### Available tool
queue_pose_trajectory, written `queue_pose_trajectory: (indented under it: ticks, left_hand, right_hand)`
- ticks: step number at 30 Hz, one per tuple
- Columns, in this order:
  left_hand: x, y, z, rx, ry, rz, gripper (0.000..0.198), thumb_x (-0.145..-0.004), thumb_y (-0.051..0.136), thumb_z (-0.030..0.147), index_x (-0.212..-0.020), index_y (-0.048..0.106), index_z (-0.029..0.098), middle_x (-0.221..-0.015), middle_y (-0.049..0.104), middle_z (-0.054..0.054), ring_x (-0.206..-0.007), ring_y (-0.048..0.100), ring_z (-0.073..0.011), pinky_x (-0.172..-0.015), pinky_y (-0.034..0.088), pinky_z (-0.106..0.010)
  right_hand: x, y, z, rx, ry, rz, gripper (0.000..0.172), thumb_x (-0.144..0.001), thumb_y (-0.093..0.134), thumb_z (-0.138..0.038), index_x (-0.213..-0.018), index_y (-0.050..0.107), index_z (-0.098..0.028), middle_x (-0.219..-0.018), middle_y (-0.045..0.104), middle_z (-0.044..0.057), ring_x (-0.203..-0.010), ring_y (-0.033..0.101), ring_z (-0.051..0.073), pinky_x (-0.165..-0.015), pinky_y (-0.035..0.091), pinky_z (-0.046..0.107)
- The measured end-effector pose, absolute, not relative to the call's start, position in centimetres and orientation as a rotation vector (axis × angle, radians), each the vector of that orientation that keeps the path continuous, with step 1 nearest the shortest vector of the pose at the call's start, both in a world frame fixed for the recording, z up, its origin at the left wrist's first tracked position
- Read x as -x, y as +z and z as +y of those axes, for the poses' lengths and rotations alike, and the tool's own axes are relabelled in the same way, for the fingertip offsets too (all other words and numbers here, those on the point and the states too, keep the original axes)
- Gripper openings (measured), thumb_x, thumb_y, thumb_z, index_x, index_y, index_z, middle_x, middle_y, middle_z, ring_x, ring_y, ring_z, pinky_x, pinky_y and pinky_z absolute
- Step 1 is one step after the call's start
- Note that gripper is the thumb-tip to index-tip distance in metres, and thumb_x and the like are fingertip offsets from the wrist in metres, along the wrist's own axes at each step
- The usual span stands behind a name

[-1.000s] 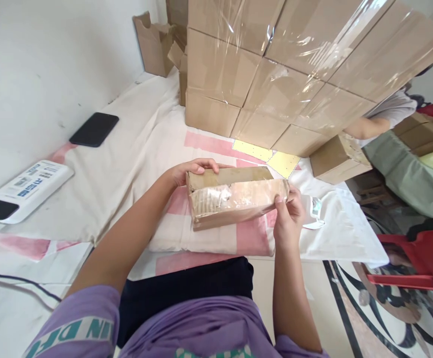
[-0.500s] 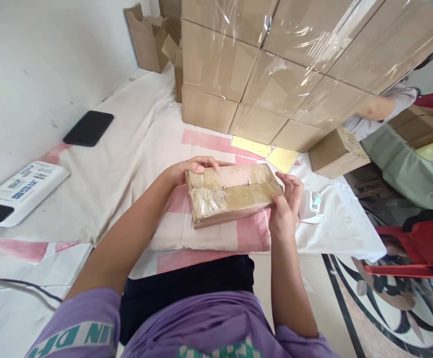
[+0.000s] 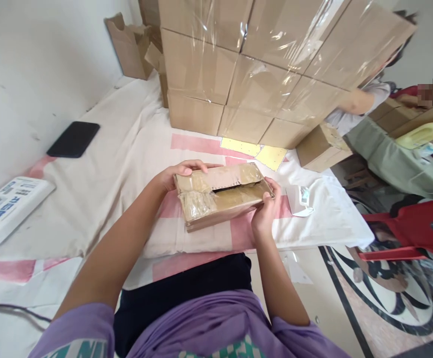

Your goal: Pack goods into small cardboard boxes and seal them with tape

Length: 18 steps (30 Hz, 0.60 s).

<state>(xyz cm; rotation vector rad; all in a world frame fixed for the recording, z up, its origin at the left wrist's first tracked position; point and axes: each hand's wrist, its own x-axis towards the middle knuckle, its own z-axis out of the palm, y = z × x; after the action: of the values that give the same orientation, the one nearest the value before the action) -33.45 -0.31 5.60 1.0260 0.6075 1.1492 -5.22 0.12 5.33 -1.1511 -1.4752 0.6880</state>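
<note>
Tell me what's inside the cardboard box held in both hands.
On the cardboard box, only a dark gap shows between the flaps; these cover the interior, hiding any contents.

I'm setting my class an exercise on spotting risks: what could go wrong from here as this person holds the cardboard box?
The cardboard box has a dark gap in its top, so anything inside might slip out if it tips. The frayed patch near the left hand could tear further under pressure. The right hand might knock the white item lying nearby on the cloth.
</note>
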Motion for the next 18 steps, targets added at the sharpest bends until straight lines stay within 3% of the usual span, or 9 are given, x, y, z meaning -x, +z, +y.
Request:
queue_pose_trajectory:
  ticks: [4,9,15,18]
  left_hand:
    - [33.4,5.6,-0.8,-1.033,1.167,0.592,0.029,-0.065,0.076,0.039,-0.087,0.079,0.021,-0.147,0.065,-0.009,-0.132,0.06,-0.0439,-0.101,0.052,-0.05]
    - [33.4,4.9,-0.9,-1.034,1.171,0.582,0.032,-0.068,0.069,0.048,-0.091,0.08,0.029,-0.148,0.064,0.0,-0.13,0.061,-0.048,-0.094,0.053,-0.055]
    - [33.0,4.6,-0.8,-1.021,1.198,0.57,0.035,-0.07,0.064,0.053,-0.092,0.08,0.033,-0.146,0.065,0.005,-0.136,0.056,-0.0483,-0.097,0.052,-0.059]
    - [32.8,4.6,-0.7,-0.983,1.229,0.589,0.033,-0.073,0.061,0.051,-0.093,0.081,0.034,-0.145,0.065,0.007,-0.138,0.055,-0.0458,-0.1,0.051,-0.058]
  right_hand:
    - [5.1,5.2,-0.3,1.106,0.617,-1.474,0.044,-0.097,0.041,-0.041,-0.134,0.06,-0.024,-0.137,0.06,0.013,-0.134,0.055,0.029,-0.115,0.045,0.05]
    - [3.0,8.3,0.2,1.04,0.432,-1.817,0.031,-0.094,0.048,-0.028,-0.099,0.078,-0.025,-0.134,0.059,0.012,-0.132,0.054,0.03,-0.109,0.05,0.049]
    - [2.0,14.8,1.9,1.031,0.393,-2.533,0.035,-0.09,0.05,-0.016,-0.105,0.08,-0.025,-0.159,0.042,0.006,-0.15,0.028,0.036,-0.124,0.032,0.062]
    - [2.4,16.4,3.0,1.027,0.499,-2.687,0.033,-0.092,0.048,-0.017,-0.099,0.079,-0.024,-0.16,0.037,0.006,-0.152,0.023,0.036,-0.125,0.029,0.064]
